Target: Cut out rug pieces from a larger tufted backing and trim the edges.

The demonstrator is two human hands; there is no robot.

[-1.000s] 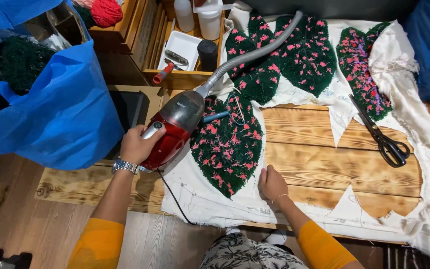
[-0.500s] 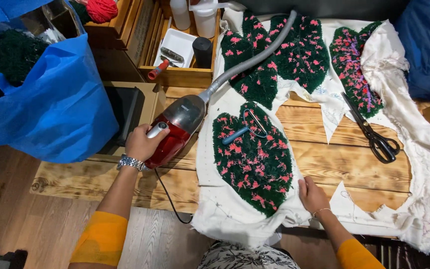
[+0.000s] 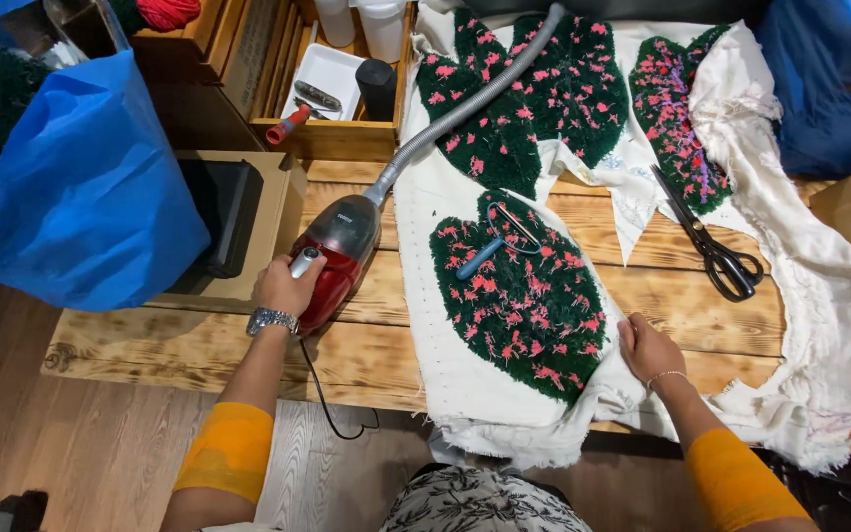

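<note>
Gripping the handle of a small red handheld vacuum [image 3: 335, 258], the left hand [image 3: 286, 287] has its fingers curled shut around the silver grip, with a metal wristwatch [image 3: 273, 320] just below on the wrist. That vacuum sits on the wooden table [image 3: 199, 350] right at the left edge of the white backing cloth [image 3: 465, 394], and its grey ribbed hose [image 3: 465, 103] runs up and away across the cloth toward the top of the view, while a thin black cord [image 3: 332, 404] dangles off the table's front edge. Over on the other side, the right hand [image 3: 650, 350] lies flat, fingers loosely spread and holding nothing, pressing on the cloth just beside the lower right edge of the nearest tufted leaf piece [image 3: 519, 296], dark green with pink flecks. A little blue-handled wire tool [image 3: 494, 244] rests on top of that leaf, near its upper end. Two more green and pink tufted pieces [image 3: 544, 94] lie further up the cloth, and a third narrow one [image 3: 682, 123] is off to the right. Black scissors [image 3: 711, 241] lie on the table right of the leaf, well apart from both hands. Left of the vacuum there's a cardboard box [image 3: 273, 212] with something black in it, a big blue bag [image 3: 71, 187] beside that, and a wooden tray [image 3: 332, 138] with a white dish and a black cup behind.
</note>
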